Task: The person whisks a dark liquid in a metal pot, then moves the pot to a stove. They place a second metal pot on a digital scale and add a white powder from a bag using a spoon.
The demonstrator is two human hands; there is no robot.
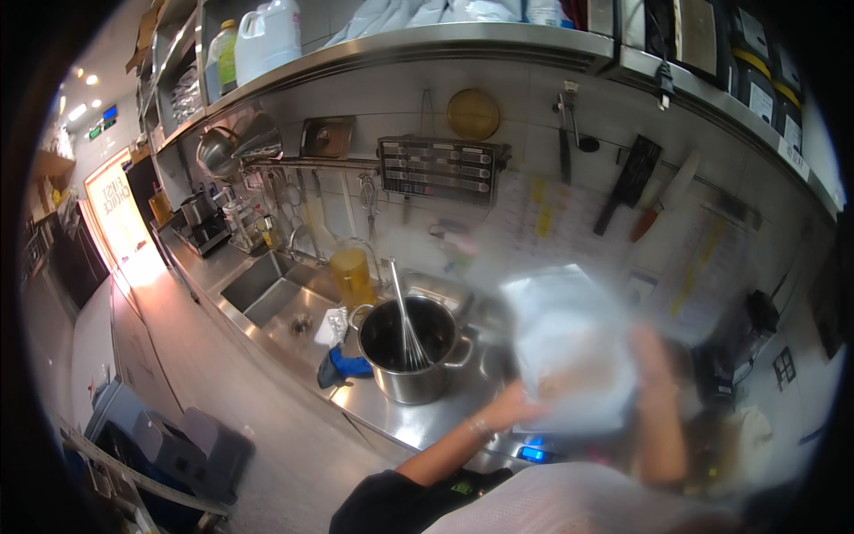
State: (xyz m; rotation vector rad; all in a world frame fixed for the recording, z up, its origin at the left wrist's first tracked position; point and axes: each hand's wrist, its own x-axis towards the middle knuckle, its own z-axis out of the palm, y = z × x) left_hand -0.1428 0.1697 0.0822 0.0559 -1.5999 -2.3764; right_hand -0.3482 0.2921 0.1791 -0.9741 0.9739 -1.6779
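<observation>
A blurred white plastic bag or pouch [567, 334] is held up over the counter between both hands. My left hand [510, 408] grips its lower left side. Along the bag's right edge is my right hand [650, 364], too smeared by motion for its fingers to show clearly. Under the bag, at the counter's front edge, a digital scale [532, 454] shows a lit blue display. Left of the bag stands a two-handled stainless steel pot [408, 387]. A wire whisk [403, 300] leans inside it, and the pot's interior looks dark.
A blue and grey cloth or mitt [343, 367] lies beside the pot, near the sink [267, 294]. Behind it stands an amber pitcher [352, 275]. A cleaver [628, 183] and a knife [667, 193] hang on the wall. Overhead runs a loaded steel shelf [434, 43].
</observation>
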